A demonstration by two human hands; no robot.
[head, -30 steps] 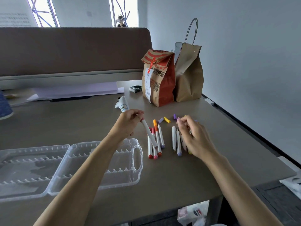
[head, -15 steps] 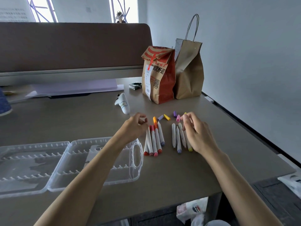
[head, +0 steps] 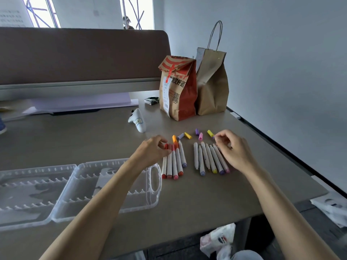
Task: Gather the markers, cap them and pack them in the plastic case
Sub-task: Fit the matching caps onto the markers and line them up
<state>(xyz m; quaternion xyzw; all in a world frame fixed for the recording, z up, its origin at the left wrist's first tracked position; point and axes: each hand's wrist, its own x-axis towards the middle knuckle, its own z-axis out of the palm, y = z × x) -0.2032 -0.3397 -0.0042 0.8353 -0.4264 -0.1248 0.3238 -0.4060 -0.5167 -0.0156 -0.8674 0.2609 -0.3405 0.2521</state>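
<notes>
On the table (head: 206, 194), loose markers (head: 174, 162), red bag (head: 185, 94) bearing QR code (head: 176, 97)

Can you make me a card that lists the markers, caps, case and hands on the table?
Markers: left row and right row on the table
Caps: several loose caps beyond the rows
Case: plastic case open, left of the markers, none inside
Left hand: fingers at the left row's far ends
Right hand: fingers curled by the right row's far ends; grip unclear
Behind: red paper bag, brown paper bag
</notes>
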